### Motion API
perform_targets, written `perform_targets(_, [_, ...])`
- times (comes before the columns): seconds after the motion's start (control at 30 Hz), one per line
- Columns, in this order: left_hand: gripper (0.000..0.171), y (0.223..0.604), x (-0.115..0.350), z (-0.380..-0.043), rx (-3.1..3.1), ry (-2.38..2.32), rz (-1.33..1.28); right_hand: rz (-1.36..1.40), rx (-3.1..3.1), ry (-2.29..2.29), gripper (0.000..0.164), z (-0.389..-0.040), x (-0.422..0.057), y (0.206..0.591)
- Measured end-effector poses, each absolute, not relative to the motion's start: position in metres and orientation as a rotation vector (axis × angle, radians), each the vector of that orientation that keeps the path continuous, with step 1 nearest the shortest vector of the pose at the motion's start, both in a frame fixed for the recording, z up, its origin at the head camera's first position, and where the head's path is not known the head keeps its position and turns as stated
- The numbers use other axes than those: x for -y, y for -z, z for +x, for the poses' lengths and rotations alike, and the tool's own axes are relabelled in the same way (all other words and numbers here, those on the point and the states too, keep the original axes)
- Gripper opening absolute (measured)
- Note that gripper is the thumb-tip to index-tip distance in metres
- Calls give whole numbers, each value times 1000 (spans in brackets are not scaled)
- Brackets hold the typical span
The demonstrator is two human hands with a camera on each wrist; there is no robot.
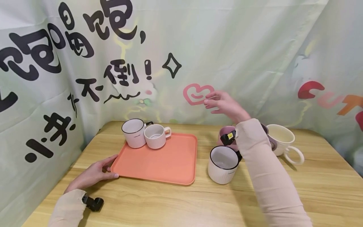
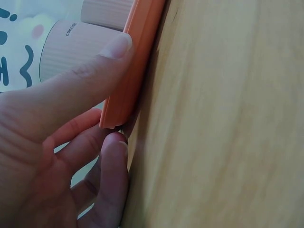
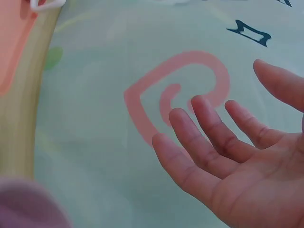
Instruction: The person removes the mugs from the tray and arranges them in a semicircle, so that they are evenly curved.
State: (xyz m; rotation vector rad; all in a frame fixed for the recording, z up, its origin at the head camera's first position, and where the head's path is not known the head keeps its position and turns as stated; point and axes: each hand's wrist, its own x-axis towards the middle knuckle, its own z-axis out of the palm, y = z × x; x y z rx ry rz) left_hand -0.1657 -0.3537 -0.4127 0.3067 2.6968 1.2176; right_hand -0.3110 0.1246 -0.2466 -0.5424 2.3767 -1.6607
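Observation:
My left hand [image 1: 95, 173] grips the near left corner of an orange tray [image 1: 158, 164]. In the left wrist view the thumb lies on the tray's rim [image 2: 137, 61], with the other fingers at its edge and underside. A white mug [image 1: 135, 138] with a black rim and a smaller ribbed white cup [image 1: 155, 140] stand upright at the tray's far left. My right hand [image 1: 227, 105] is raised in the air with fingers spread and holds nothing. Below it is a mauve mug [image 1: 224, 130], partly hidden by the wrist camera.
Right of the tray stands a black-rimmed ribbed mug [image 1: 222, 172]. A cream mug [image 1: 279, 148] with a ring handle is farther right, beside a greyish-purple mug [image 1: 273, 143] mostly behind the sleeve. A printed curtain [image 1: 241, 47] hangs behind the wooden table [image 1: 158, 205].

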Motion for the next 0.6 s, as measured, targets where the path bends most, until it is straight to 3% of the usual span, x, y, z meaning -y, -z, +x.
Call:
perform_targets(0.37, [87,412,354,-166,-2694,-1217,306,-475,-2279,1698,38,-315,-90,263])
perform_targets(0.6, [86,412,354,-166,-2712,-1189,299,-433,-2242,1692,41,-315,-68,272])
